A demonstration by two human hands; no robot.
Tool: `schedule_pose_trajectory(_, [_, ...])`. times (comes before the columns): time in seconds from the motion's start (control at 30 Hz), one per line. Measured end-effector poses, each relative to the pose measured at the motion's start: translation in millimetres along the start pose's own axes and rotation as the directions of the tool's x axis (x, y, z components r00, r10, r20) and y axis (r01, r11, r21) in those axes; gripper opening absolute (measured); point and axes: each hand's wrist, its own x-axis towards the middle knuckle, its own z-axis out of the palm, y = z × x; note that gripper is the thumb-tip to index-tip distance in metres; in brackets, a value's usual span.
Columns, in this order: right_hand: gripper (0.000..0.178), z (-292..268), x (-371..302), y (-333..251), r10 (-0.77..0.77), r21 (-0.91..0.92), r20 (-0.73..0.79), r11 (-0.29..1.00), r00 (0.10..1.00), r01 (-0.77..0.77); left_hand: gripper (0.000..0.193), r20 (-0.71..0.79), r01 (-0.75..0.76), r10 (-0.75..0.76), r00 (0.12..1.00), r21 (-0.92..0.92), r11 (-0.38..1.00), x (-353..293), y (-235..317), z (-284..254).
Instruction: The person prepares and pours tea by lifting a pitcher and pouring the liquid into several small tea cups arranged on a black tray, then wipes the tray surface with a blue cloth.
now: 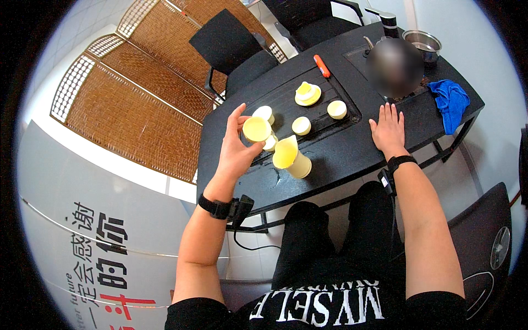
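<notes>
My left hand grips a small pale-yellow teacup between thumb and fingers, raised over the left part of the tea tray. Behind and below it, one white cup and another small cup are partly hidden. A taller pale-yellow pitcher with a spout stands just right of that hand, near the table's front edge. Two more small cups, a middle cup and a right cup, sit on the tray. Farther back is a lidded tea bowl on a saucer. My right hand lies flat on the tabletop, fingers spread, holding nothing.
The black table carries a recessed tea tray. An orange-red tool lies at its far edge. To the right are a blue cloth, a steel pot and a blurred round patch. Black chairs stand behind.
</notes>
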Motion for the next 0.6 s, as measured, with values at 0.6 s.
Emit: schedule_pose_trajectory(0.6, [0.065,-4.2,-1.2,-1.2,0.011,0.011,0.021,1.000,1.000,-0.011,0.087,0.021,-0.071,0.069,0.997,0.110,0.991,7.3,13.9,-7.5])
